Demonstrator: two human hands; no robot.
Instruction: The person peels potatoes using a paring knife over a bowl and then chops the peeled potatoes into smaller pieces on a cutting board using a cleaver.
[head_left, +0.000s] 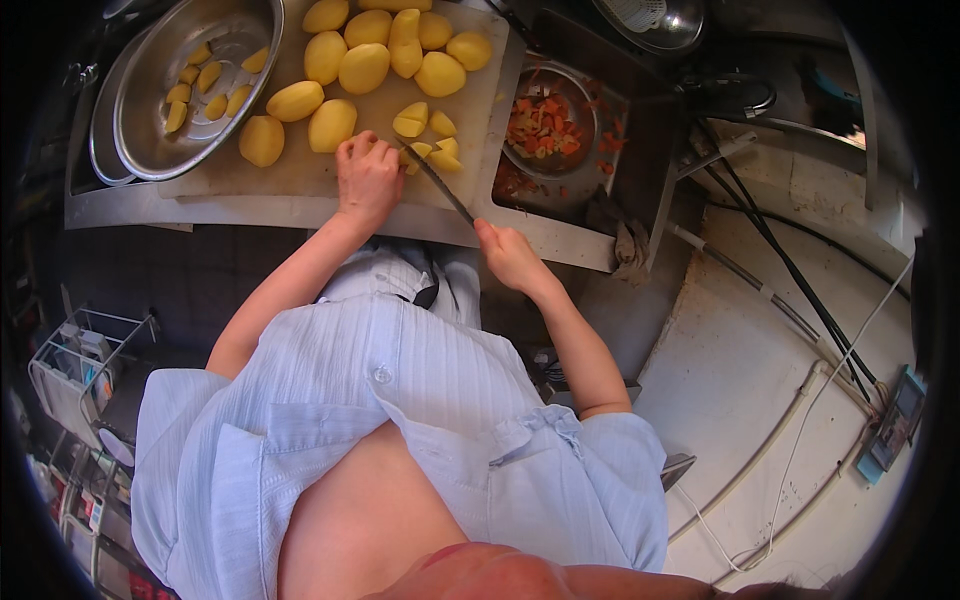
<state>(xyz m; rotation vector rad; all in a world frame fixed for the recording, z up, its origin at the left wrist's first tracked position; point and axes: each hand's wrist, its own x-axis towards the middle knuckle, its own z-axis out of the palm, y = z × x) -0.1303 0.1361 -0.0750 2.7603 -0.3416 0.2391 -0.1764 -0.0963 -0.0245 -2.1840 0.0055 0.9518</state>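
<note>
My right hand (514, 255) grips a kitchen knife (439, 184) at the board's front edge. The blade slants up and left across the white cutting board (217, 176), its tip close to my left fingers. My left hand (369, 174) rests on the board with bent fingers, just left of the blade. Whether something lies under those fingers is hidden. Cut potato pieces (411, 120) lie beyond and to the right of the blade. A whole peeled potato (332, 126) sits right behind my left hand, and several more peeled potatoes (365, 69) spread towards the back.
A large steel bowl (259, 97) holding potato chunks (208, 77) stands at the left. To the right, a sink (637, 135) contains a metal basin (592, 112) with orange and pale vegetable scraps (547, 127). A grey cloth (631, 251) hangs over the sink's front edge.
</note>
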